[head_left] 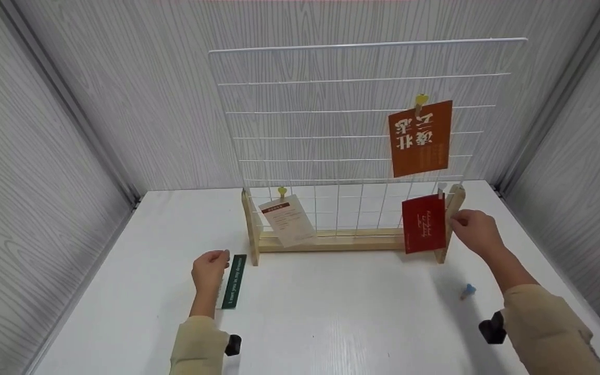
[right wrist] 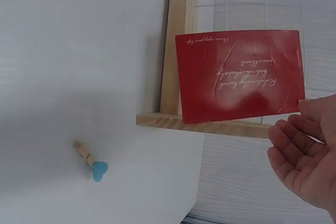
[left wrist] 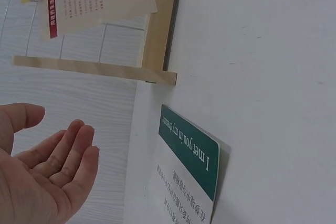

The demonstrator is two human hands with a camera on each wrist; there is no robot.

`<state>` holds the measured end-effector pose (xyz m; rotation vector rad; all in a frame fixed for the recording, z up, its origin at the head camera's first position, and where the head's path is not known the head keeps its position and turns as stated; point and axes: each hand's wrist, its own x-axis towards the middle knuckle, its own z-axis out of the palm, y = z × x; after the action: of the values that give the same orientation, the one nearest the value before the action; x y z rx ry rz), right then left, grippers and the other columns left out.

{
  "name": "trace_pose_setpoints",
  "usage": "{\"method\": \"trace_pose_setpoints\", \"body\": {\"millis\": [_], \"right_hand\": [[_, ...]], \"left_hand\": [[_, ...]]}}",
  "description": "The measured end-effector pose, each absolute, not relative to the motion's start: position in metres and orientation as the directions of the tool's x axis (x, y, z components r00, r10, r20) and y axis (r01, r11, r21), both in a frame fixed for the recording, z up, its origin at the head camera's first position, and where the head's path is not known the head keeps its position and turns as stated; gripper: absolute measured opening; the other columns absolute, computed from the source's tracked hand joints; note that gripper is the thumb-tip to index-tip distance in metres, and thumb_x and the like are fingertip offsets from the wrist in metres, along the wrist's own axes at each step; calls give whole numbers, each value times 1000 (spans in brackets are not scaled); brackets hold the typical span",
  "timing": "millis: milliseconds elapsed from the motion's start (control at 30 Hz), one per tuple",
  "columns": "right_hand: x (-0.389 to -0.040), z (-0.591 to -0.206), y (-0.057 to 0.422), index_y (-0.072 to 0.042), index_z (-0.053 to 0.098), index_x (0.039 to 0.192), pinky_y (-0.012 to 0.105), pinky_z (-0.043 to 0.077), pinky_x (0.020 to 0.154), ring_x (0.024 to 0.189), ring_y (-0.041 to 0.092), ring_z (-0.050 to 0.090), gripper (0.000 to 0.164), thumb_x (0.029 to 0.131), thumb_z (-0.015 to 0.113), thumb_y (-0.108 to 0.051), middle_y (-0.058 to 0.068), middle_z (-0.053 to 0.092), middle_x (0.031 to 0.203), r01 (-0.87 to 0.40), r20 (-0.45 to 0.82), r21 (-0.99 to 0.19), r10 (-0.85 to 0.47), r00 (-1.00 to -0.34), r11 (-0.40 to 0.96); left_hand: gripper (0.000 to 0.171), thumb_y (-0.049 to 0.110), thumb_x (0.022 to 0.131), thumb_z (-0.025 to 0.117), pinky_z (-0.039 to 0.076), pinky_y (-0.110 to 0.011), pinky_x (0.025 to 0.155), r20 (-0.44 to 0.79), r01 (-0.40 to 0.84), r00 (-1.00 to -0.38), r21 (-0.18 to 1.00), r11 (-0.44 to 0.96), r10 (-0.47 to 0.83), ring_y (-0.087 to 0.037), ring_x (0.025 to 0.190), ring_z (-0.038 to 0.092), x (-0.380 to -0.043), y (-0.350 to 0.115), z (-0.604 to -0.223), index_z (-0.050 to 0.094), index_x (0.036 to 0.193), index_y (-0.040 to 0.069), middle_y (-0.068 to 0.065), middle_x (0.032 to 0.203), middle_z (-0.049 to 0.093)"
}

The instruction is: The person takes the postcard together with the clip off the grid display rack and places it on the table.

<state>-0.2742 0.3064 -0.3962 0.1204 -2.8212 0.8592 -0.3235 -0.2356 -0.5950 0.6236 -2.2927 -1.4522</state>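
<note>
My right hand point(head_left: 477, 232) is beside the right edge of a red card point(head_left: 424, 224) with white script, which hangs from a pale clip point(head_left: 441, 189) low on the white wire grid point(head_left: 337, 205). In the right wrist view the thumb overlaps the card's corner, and the other fingers are loosely bent with nothing in them. My left hand point(head_left: 209, 271) holds nothing, its fingers relaxed, close to a green-and-white card point(left wrist: 189, 150) on the table left of the grid. Part of that card is hidden behind the hand in the head view.
A cream card point(head_left: 288, 221) hangs under a yellow clip point(head_left: 282, 191) at the grid's lower left. Higher on the right, an orange card point(head_left: 421, 139) hangs from a yellow heart clip point(head_left: 421, 99). A blue heart clothespin point(right wrist: 92, 160) lies on the table. Wooden feet point(head_left: 252, 229) support the grid.
</note>
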Motion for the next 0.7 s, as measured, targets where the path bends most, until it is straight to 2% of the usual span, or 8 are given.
{"method": "trace_pose_setpoints", "body": {"millis": [233, 367, 467, 600, 667, 700], "right_hand": [[-279, -385, 286, 9, 58, 99, 42, 45, 65, 80, 30, 52, 27, 88, 47, -14, 22, 58, 91, -154, 208, -552, -44, -977, 819], [-282, -380, 276, 7, 57, 100, 42, 45, 66, 80, 30, 51, 26, 88, 47, -14, 21, 58, 91, -151, 196, -553, -48, -979, 819], [-284, -378, 268, 6, 58, 98, 43, 45, 67, 79, 29, 51, 24, 87, 48, -13, 21, 58, 90, -173, 220, -542, -60, -974, 823], [-286, -376, 258, 6, 60, 96, 43, 44, 68, 78, 29, 52, 22, 86, 50, -11, 20, 59, 88, -223, 265, -532, -90, -960, 817], [-287, -374, 254, 6, 60, 97, 44, 43, 70, 79, 29, 52, 22, 86, 50, -11, 20, 59, 90, -238, 274, -530, -101, -956, 814], [-288, -372, 252, 5, 60, 98, 45, 41, 73, 80, 29, 52, 23, 86, 50, -12, 20, 59, 90, -241, 274, -529, -105, -956, 814]], "left_hand": [[38, 51, 75, 57, 45, -32, 67, 38, -155, -868, 926, 344, -495, -12, 75, 55, -338, -226, -592, 61, 91, 17, 3, 84, 59], [42, 54, 74, 56, 45, -31, 68, 6, -170, -881, 929, 329, -473, -12, 75, 55, -346, -218, -590, 61, 93, 17, 3, 83, 59], [45, 53, 74, 56, 46, -30, 65, 27, -123, -904, 939, 320, -427, -13, 74, 56, -348, -212, -585, 61, 95, 14, 1, 83, 59], [38, 37, 80, 58, 46, -37, 63, 12, -98, -928, 957, 274, -373, -19, 76, 58, -318, -189, -533, 61, 96, 3, -7, 84, 61], [32, 25, 81, 58, 46, -39, 65, -8, -100, -936, 964, 246, -351, -23, 78, 58, -299, -176, -501, 60, 96, -3, -13, 85, 61], [32, 24, 81, 57, 46, -38, 65, -16, -113, -937, 960, 257, -350, -23, 78, 58, -289, -168, -484, 60, 95, -4, -12, 84, 61]]}}
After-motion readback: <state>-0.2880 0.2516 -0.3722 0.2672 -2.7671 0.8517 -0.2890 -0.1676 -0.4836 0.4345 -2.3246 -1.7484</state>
